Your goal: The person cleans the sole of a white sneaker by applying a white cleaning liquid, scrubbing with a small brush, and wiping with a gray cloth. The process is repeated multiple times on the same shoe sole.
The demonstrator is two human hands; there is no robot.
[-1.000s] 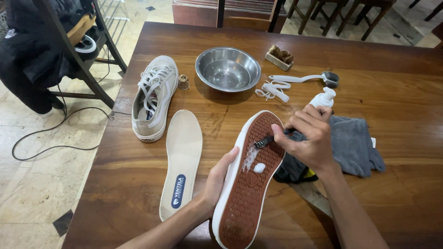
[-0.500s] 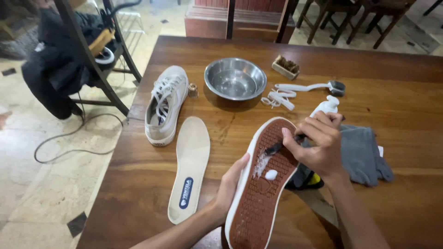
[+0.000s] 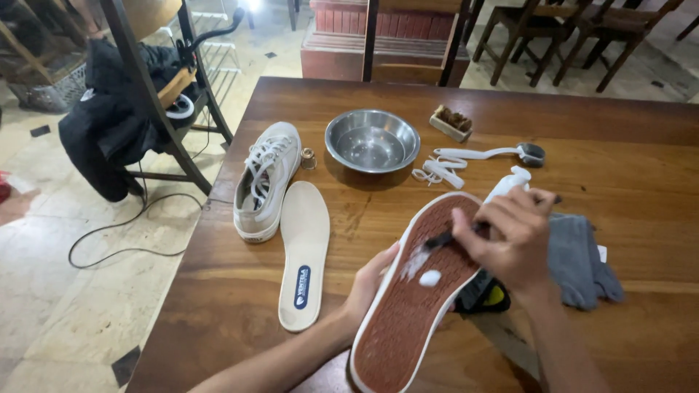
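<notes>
My left hand (image 3: 369,279) holds a white sneaker (image 3: 411,306) turned sole up, its brown rubber sole facing me. A blob of white foam sits on the sole. My right hand (image 3: 512,236) grips a small dark brush (image 3: 440,238) whose bristles touch the sole near the foam. A white bottle (image 3: 507,183) stands just behind my right hand. The second white sneaker (image 3: 266,177) stands upright at the table's left, with a loose cream insole (image 3: 304,251) lying beside it.
A steel bowl (image 3: 372,139), white laces (image 3: 438,171), a long-handled brush (image 3: 495,153) and a small wooden brush (image 3: 451,121) lie on the wooden table (image 3: 626,131). A grey cloth (image 3: 579,258) is at right. A chair with dark clothing (image 3: 120,124) stands left.
The view has shifted and the sneaker now sits lower right in frame. My right hand has moved the brush along the sole near the foam.
</notes>
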